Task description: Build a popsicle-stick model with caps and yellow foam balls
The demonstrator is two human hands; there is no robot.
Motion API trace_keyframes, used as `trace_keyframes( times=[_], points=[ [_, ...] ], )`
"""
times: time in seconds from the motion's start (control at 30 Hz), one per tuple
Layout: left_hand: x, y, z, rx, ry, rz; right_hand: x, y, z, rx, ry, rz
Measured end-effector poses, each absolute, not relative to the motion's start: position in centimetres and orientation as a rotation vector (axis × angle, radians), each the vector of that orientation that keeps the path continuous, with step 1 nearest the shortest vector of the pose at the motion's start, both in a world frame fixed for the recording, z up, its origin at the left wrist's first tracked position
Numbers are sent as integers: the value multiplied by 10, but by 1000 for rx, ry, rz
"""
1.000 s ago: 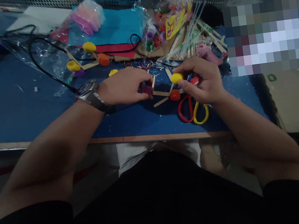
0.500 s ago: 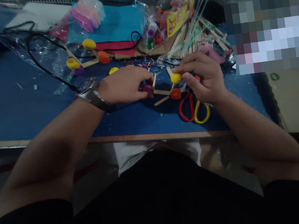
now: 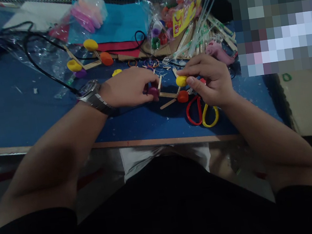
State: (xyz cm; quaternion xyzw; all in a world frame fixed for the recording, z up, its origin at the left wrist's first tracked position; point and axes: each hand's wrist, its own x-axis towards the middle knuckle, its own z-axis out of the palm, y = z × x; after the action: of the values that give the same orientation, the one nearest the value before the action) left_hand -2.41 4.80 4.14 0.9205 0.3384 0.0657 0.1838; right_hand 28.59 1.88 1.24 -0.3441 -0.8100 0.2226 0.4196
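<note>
My left hand [image 3: 133,86], with a watch at the wrist, pinches a purple cap [image 3: 153,92] at the left end of a small frame of wooden sticks [image 3: 169,95]. An orange cap [image 3: 182,96] sits at the frame's right corner. My right hand [image 3: 211,79] has thumb and fingers closed on a yellow cap [image 3: 181,81] just above the orange one. One loose-looking stick [image 3: 168,104] lies below the frame. Scissors with red and yellow handles [image 3: 202,112] lie under my right hand, their blades partly hidden.
A second stick frame with coloured caps [image 3: 93,65] stands at the back left near a black cord [image 3: 35,63]. Behind are blue sheets [image 3: 120,22], a plastic bag of caps [image 3: 161,24], stick bundles [image 3: 219,28] and a pink object [image 3: 219,52]. Cardboard [image 3: 309,104] is at right.
The yellow cap and the fingers of my right hand have shifted slightly left relative to the orange cap. My left hand keeps its hold. The whole view has moved a little.
</note>
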Motion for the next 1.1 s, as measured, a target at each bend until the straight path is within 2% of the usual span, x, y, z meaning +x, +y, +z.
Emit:
trace_keyframes(
  times=[0.27, 0.5, 0.73, 1.1],
  points=[
    [-24, 47, 42, 2618, 987, 159, 290, 15, 16, -738, -2082, 466],
    [-25, 48, 41, 2612, 981, 170, 291, 16, 20, -666, -2251, 516],
    [-24, 48, 40, 2599, 959, 198, 290, 17, 18, -852, -2171, 611],
    [-25, 49, 40, 2636, 944, 169, 286, 18, 20, -793, -2188, 632]
  ],
)
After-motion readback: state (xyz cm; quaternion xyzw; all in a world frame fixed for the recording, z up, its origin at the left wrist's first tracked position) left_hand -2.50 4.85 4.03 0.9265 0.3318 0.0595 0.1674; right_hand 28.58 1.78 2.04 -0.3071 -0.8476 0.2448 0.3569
